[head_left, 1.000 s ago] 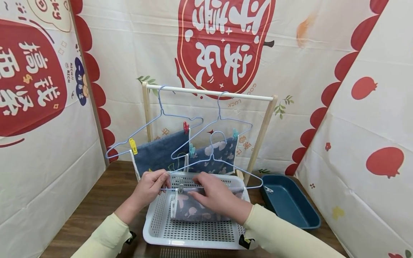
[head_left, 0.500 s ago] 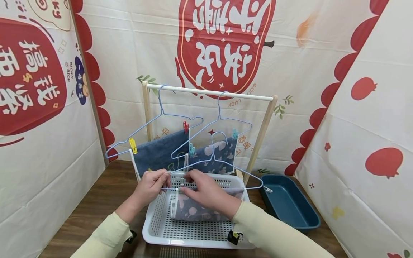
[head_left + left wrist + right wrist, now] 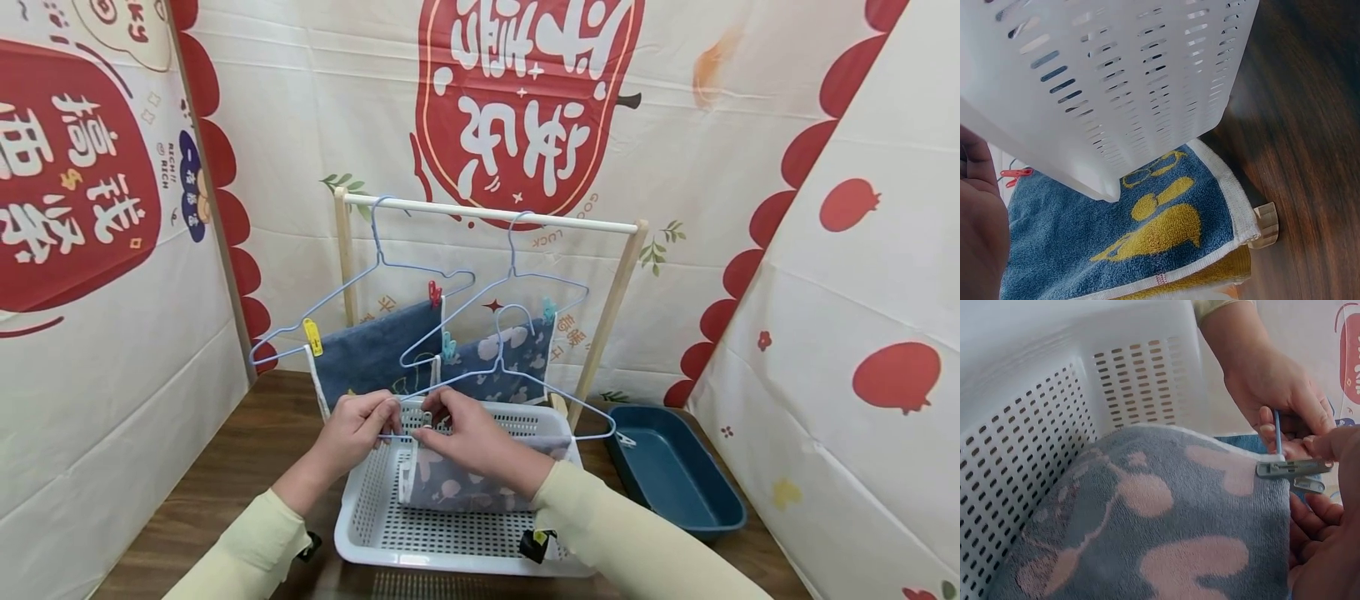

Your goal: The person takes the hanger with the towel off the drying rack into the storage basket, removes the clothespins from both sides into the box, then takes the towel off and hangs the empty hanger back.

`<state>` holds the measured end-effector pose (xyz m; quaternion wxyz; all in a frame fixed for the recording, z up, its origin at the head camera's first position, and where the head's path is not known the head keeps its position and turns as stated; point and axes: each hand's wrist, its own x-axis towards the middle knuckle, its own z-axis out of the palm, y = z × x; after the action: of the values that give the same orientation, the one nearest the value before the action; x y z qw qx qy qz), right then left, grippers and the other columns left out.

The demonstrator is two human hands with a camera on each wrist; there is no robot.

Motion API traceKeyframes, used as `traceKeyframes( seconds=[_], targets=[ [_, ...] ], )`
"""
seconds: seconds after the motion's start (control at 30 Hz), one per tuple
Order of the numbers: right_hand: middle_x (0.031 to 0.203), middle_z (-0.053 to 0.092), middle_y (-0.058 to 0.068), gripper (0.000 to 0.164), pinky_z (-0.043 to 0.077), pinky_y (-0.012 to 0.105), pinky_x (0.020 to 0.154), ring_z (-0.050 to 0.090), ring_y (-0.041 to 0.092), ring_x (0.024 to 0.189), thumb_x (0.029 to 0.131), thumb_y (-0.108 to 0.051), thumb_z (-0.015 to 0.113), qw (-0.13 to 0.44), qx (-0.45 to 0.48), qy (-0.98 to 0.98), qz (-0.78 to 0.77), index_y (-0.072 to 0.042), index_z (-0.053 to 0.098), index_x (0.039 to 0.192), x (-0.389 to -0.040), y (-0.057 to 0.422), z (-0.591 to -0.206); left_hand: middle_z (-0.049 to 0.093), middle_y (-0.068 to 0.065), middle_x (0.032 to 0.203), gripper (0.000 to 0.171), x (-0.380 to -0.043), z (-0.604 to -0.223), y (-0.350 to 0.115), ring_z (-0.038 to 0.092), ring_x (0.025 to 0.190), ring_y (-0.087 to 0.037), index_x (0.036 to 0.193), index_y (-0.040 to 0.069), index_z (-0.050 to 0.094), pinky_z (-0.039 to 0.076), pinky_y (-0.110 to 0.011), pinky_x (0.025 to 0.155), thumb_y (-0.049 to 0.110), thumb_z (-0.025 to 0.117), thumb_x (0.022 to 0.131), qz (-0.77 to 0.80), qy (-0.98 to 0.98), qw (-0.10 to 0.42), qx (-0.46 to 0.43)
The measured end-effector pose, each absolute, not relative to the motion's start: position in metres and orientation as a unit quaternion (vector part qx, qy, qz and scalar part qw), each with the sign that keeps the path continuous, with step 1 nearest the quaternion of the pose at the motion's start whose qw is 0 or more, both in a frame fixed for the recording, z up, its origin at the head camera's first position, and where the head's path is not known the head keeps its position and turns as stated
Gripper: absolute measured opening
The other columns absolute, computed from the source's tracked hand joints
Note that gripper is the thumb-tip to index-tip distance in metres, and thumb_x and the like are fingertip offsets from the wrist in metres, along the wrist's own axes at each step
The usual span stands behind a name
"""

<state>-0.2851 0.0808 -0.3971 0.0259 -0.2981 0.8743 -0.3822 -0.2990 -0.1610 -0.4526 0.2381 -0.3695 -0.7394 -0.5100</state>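
Note:
My left hand [image 3: 352, 435] grips the left corner of a blue wire hanger [image 3: 499, 367], which is held over the white basket. A grey-blue towel [image 3: 453, 490] with pink shapes is folded over the hanger's bottom bar. At the towel's left corner is a grey clothespin [image 3: 1291, 467]; it bites the towel edge and bar in the right wrist view. My right hand [image 3: 476, 433] pinches this clothespin between thumb and fingers, partly hiding it. The left wrist view catches only part of my left hand [image 3: 980, 219] at its edge.
The perforated white basket [image 3: 465, 563] stands below my hands. Behind it, a drying rack [image 3: 450, 207] bears two hangers with clipped towels, one dark blue [image 3: 375, 358], one patterned [image 3: 510, 362]. At right sits a teal tray [image 3: 686, 479] with a white clothespin [image 3: 625, 439].
My right hand has moved left along the towel to the clothespin at its left corner and taken hold of it. My left hand stays on the hanger.

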Motion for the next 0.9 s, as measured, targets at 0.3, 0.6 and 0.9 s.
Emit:
traceKeyframes(
  seconds=[0.3, 0.6, 0.9],
  targets=[
    [0.114, 0.068, 0.0, 0.029, 0.058, 0.031, 0.079, 0.065, 0.012, 0.099, 0.107, -0.025, 0.075, 0.031, -0.321, 0.867, -0.38, -0.01, 0.064, 0.129, -0.2888, 0.0838, -0.3992, 0.073, -0.003, 0.076, 0.036, -0.2979, -0.4513, -0.1598, 0.058, 0.052, -0.014, 0.086, 0.013, 0.07, 0.051, -0.024, 0.046, -0.012, 0.058, 0.108, -0.507, -0.739, 0.247, -0.369],
    [0.108, 0.069, -0.007, 0.023, 0.057, 0.03, 0.073, 0.066, 0.011, 0.095, 0.107, -0.025, 0.075, 0.033, -0.318, 0.863, -0.391, -0.012, 0.065, 0.123, -0.287, 0.0837, -0.4001, 0.073, 0.001, 0.077, 0.036, -0.2965, -0.4509, -0.161, 0.058, 0.052, -0.014, 0.086, 0.016, 0.071, 0.052, -0.025, 0.046, -0.007, 0.057, 0.111, -0.512, -0.741, 0.237, -0.365],
    [0.102, 0.071, -0.009, 0.015, 0.056, 0.028, 0.072, 0.065, 0.009, 0.087, 0.105, -0.02, 0.08, 0.002, -0.353, 0.846, -0.399, -0.011, 0.07, 0.113, -0.2891, 0.0852, -0.4005, 0.074, 0.001, 0.077, 0.036, -0.2961, -0.451, -0.1615, 0.058, 0.053, -0.015, 0.086, 0.015, 0.071, 0.052, -0.025, 0.047, -0.007, 0.057, 0.111, -0.515, -0.741, 0.233, -0.363]
  ],
)
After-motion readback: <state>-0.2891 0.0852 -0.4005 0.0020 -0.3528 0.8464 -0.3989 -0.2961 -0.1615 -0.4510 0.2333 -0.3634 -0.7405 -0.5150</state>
